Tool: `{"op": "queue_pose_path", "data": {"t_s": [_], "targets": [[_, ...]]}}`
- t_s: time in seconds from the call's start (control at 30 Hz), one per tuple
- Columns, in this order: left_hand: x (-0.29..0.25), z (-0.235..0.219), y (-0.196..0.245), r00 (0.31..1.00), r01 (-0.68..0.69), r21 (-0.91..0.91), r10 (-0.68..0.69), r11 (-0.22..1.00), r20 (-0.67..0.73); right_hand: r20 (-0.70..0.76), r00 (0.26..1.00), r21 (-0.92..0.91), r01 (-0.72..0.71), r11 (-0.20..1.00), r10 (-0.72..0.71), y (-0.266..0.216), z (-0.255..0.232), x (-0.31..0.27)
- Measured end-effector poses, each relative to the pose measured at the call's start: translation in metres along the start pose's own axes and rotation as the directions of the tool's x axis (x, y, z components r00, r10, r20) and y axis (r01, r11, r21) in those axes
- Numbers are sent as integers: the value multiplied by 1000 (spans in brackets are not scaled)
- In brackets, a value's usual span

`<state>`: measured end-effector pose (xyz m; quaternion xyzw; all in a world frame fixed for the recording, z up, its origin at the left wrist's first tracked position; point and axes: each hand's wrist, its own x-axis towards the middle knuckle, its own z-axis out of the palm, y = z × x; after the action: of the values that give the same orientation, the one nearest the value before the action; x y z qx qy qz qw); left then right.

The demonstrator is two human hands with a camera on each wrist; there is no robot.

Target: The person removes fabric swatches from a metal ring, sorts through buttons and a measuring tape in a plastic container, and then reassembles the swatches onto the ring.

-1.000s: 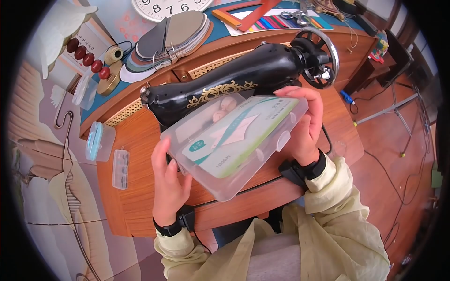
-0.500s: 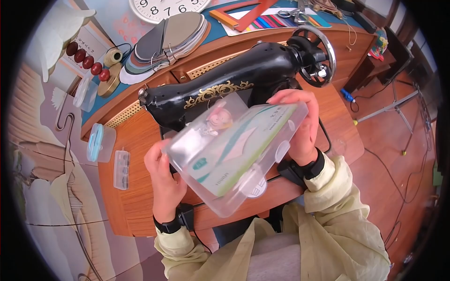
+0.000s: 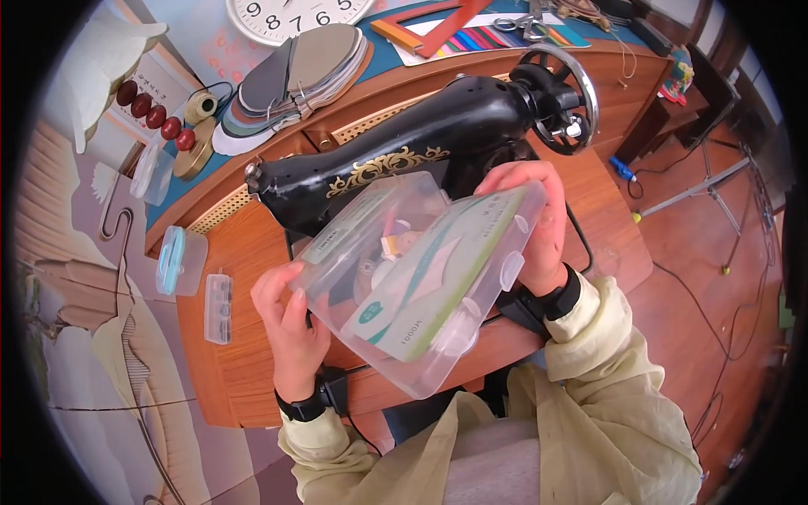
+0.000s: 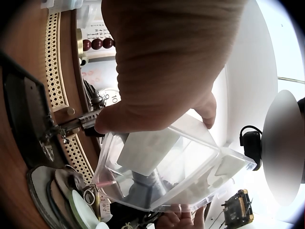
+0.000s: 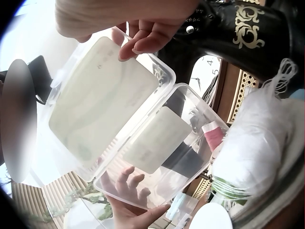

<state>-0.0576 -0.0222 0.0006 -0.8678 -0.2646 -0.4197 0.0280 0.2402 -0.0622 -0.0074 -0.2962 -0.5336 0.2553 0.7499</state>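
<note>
A clear plastic case (image 3: 400, 376) is held in front of the black sewing machine (image 3: 391, 139), its hinged lid (image 5: 78, 164) standing ajar. A printed card (image 3: 450, 273) with a teal stripe and green edge lies flat against the lid. At the case's left end, my left hand (image 3: 290, 324) grips the wall between thumb and fingers. My right hand (image 3: 539, 223) holds the lid's far right edge, its fingertips over the rim. A smaller pale label (image 5: 159, 138) shows on the other half in the right wrist view. Near that half appears a pink-and-white item (image 5: 213, 136).
On the left of the wooden table (image 3: 240, 370) lie a small clear divided box (image 3: 219, 309) and a blue-lidded container (image 3: 180, 261). Oval fabric swatches (image 3: 299, 76), scissors (image 3: 522, 27) and a wooden triangle (image 3: 421, 29) rest along the back shelf.
The case has tilted and its two halves have spread wider apart. My left hand has shifted left and slightly down, while my right hand stays on the lid edge.
</note>
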Motion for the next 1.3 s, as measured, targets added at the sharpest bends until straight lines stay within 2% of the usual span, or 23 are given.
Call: {"op": "queue_pose_path", "data": {"t_s": [0.3, 0.4, 0.57, 0.6, 0.7, 0.77, 0.8, 0.9, 0.93, 1.03, 1.07, 1.1, 1.13, 1.17, 1.2, 1.27, 1.3], "targets": [[2, -2, 6, 1000, 3, -23, -3, 1000, -8, 13, 1000, 51, -12, 999, 11, -8, -5, 1], [4, -1, 5, 998, -30, -20, 29, 999, -55, 30, 1000, 40, 0, 999, -2, -10, -5, 0], [4, -4, 6, 999, 26, -13, -27, 1000, -34, 33, 999, 53, 34, 998, -36, -9, -4, 2], [4, -5, 7, 999, 49, -19, -49, 999, -23, 73, 997, 61, 35, 998, -39, -9, -4, 2], [-8, -2, -5, 990, 19, -314, -62, 949, -128, 199, 979, 106, 17, 994, -38, -8, -5, 0], [-14, -3, -14, 971, 44, -286, -108, 957, -215, 289, 957, 153, -17, 988, -29, -11, -1, -1], [-11, -7, -14, 957, 55, -271, -128, 961, -260, 356, 933, 262, -40, 964, -58, -9, 0, 1], [-5, -28, -5, 953, 72, -27, -77, 997, -293, 394, 918, 292, -87, 953, -37, -15, 6, 4], [-8, -32, -2, 944, 81, -32, -87, 996, -319, 393, 917, 349, -75, 934, -73, -12, 10, 5], [-3, -50, 15, 926, 242, 203, -163, 949, -340, 432, 900, 432, -252, 866, 46, -15, 17, 0], [0, -53, 26, 890, 327, -53, -326, 944, -320, 409, 904, 370, -290, 882, 126, -20, 17, 0], [3, -57, 37, 826, 390, -325, -484, 861, -290, 383, 900, 172, -288, 942, 206, -19, 15, -1], [6, -60, 49, 740, 418, -553, -623, 721, -253, 343, 897, -34, -284, 958, 278, -14, 10, -1], [3, -67, 47, 684, 442, -573, -673, 690, -282, 288, 896, -238, -275, 932, 338, -9, 8, -1], [-18, -80, 34, 605, 471, -700, -774, 537, -187, 177, 944, -347, -206, 915, 280, -4, 12, 0], [-84, -106, -12, 436, 466, -868, -898, 171, 57, 114, 936, -404, -264, 876, 334, 11, 5, -1], [-95, -108, -26, 431, 478, -857, -901, 192, 38, 82, 930, -429, -292, 855, 359, 17, 1, -2]]}}
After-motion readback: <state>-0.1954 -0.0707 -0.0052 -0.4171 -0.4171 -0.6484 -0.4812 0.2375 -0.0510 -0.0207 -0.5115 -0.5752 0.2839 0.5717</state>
